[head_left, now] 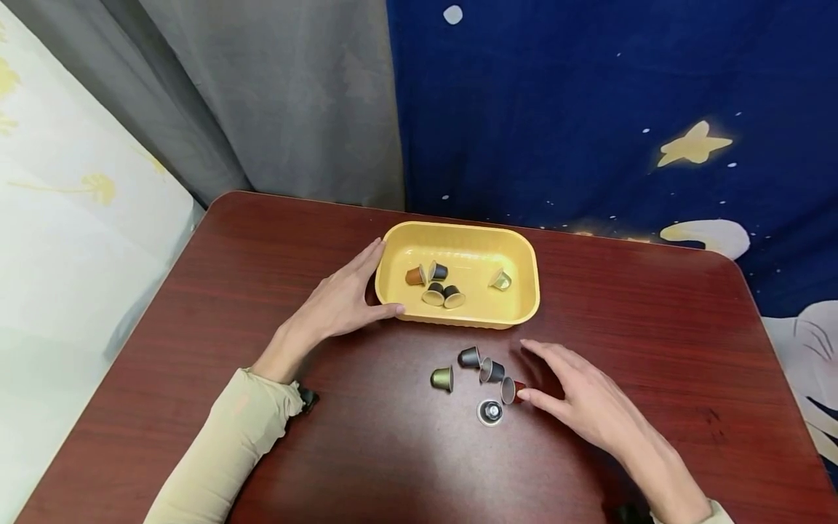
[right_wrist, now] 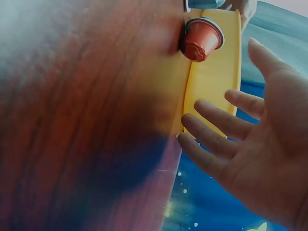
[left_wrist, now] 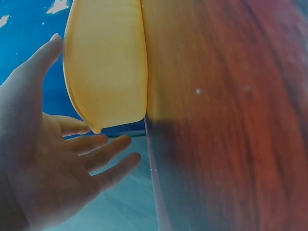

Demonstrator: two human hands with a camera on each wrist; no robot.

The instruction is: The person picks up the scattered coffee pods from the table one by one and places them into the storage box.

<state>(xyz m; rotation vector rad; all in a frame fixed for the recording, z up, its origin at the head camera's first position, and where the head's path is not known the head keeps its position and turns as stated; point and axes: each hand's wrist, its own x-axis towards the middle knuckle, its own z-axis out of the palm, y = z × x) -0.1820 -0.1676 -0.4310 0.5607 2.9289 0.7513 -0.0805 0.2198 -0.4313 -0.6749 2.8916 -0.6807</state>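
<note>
A yellow plastic tray (head_left: 463, 316) holds several coffee capsules, among them an orange-brown capsule (head_left: 415, 275) and a pale gold capsule (head_left: 501, 281). At the tray's left end is my left hand (head_left: 340, 297), thumb by the near rim and extended fingers along the side. My right hand (head_left: 589, 397) hovers over the table with fingers spread, its thumb tip beside a red capsule (right_wrist: 201, 41). In the right wrist view the fingers look apart from that capsule. Near it lie a green capsule (head_left: 441, 378), two dark capsules (head_left: 468, 357) and an upright silver-topped capsule (head_left: 490, 412).
The reddish-brown wooden table (head_left: 366, 451) has rounded far corners. Behind it hang a grey curtain (head_left: 294, 102) and a dark blue curtain (head_left: 556, 109) with stars. A white patterned cloth (head_left: 78, 218) borders the left side.
</note>
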